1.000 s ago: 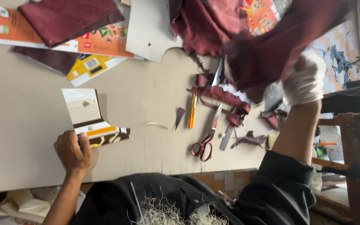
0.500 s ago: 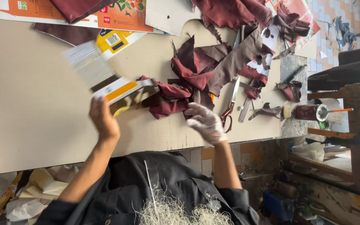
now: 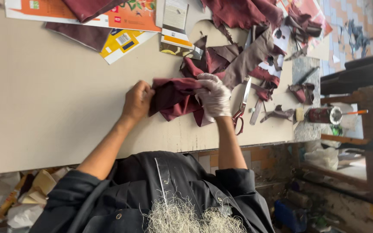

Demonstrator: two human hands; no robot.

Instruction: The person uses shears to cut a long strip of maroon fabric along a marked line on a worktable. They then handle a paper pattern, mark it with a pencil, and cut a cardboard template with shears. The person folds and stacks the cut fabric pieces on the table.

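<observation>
A folded maroon piece of fabric (image 3: 175, 97) lies on the beige table (image 3: 57, 90) in front of me. My bare left hand (image 3: 138, 101) grips its left edge. My right hand (image 3: 214, 97), in a white glove, clutches its right side. Just beyond it lies a heap of maroon and brown scraps (image 3: 234, 60). Red-handled scissors (image 3: 241, 108) rest right of my gloved hand.
Orange and yellow printed cardboard sheets (image 3: 126, 26) and a small card (image 3: 175, 28) lie at the far edge. A grey slab (image 3: 306, 103) holds scraps, a knife and a small block. A dark jar with a brush (image 3: 324, 115) stands at the right. Rubbish lies below the table.
My left hand has let go of the small card, which now lies at the far edge. Both hands have come together and taken hold of the maroon fabric piece.
</observation>
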